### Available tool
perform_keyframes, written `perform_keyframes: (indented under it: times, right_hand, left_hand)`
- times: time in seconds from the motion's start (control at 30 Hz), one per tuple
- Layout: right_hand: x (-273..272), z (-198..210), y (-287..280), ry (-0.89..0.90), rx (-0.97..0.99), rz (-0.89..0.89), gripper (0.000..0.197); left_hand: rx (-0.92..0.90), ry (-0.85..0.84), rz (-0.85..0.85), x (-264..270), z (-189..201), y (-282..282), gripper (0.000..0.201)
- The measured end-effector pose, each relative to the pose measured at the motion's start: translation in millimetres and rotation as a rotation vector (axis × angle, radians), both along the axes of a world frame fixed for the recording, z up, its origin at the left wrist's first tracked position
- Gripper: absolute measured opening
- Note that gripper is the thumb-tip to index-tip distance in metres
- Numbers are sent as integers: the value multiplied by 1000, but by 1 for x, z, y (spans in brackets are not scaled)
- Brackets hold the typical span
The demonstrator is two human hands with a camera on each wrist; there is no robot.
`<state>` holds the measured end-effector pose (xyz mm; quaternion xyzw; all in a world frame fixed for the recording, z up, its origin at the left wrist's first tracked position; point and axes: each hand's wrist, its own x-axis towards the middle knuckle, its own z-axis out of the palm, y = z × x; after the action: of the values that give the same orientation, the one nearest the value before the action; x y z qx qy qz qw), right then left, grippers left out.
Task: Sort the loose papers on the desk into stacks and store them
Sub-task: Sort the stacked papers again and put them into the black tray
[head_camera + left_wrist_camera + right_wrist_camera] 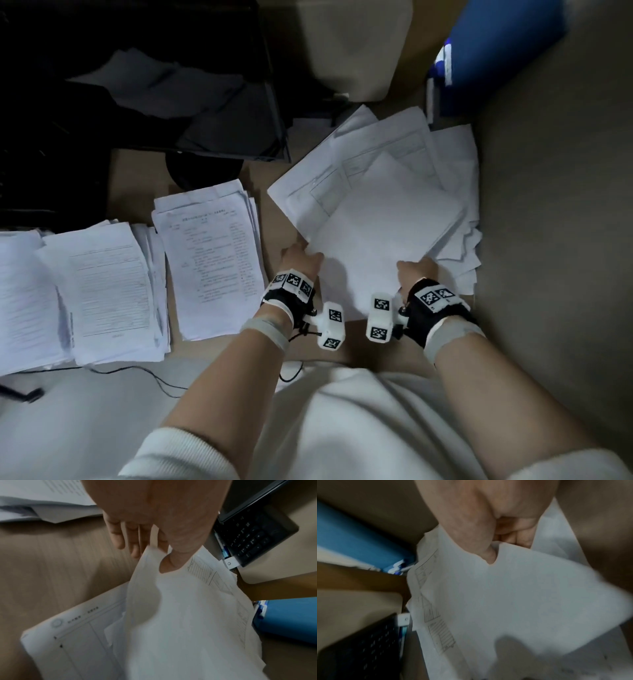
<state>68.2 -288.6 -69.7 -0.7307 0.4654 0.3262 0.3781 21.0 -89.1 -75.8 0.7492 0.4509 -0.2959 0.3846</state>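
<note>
A loose pile of white papers [394, 164] lies on the right of the desk. Both hands hold a sheaf of blank-faced sheets [380, 240] above that pile by its near edge. My left hand [301, 258] pinches the sheaf [180, 615] at its left corner, thumb on top and fingers [132, 543] underneath. My right hand [416, 270] grips the sheaf [513, 595] at its right corner, thumb over the top and fingers curled below. A printed form [77, 639] lies under the sheaf. Sorted stacks sit at left: a middle stack [209, 263] and a wider left stack [102, 294].
A dark monitor [191, 102] on a round base [202, 171] stands at the back left. A keyboard [248, 536] lies behind the papers. A blue box [496, 44] sits at the back right. A beige partition [555, 222] borders the right side. A black cable [154, 377] runs along the desk's front edge.
</note>
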Motion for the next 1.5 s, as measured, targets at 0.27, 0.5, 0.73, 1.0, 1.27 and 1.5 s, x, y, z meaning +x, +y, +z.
perform_keyframes:
  times: [0.27, 0.5, 0.73, 1.0, 1.27, 1.5]
  right_hand:
    - [33, 25, -23, -189, -184, 253, 48]
    - [99, 22, -15, -173, -209, 473, 48]
    - [131, -1, -19, -133, -112, 371, 89]
    - [114, -14, -13, -8, 35, 435, 63]
    - [80, -10, -16, 123, 159, 189, 30]
    - [64, -19, -7, 34, 205, 20, 58]
  left_hand:
    - [-204, -198, 252, 33, 7, -13, 52]
    - [-290, -190, 360, 72, 3, -32, 75]
    - [-317, -150, 407, 104, -7, -38, 112]
    - [-159, -115, 199, 105, -25, -37, 57]
    - [248, -141, -293, 102, -18, -2, 30]
    - [258, -32, -404, 117, -22, 10, 86]
